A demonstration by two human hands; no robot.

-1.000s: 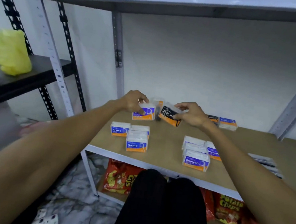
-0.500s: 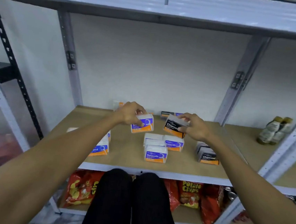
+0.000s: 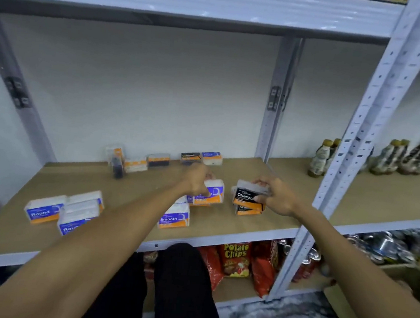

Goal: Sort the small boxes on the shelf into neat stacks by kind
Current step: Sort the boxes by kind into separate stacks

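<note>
Roughly halfway, I'd say. The Round boxes (image 3: 45, 209) sit grouped at 8 o'clock on the shelf (image 3: 136, 190), with a Smooth stack (image 3: 175, 215) near the front middle. The left hand (image 3: 196, 180) has its grip pinched on a blue-and-orange box (image 3: 211, 192) just behind that stack. The right hand (image 3: 277, 198) pinches a Charcoal box (image 3: 247, 194) right over the lower Charcoal box (image 3: 247, 210) at 3 o'clock. The loose boxes (image 3: 158, 159) along the back at 12 o'clock aren't sorted yet. Their labels are too blurry to read, fingers cover the left box's name, and I can't tell if the two Charcoals touch.
</note>
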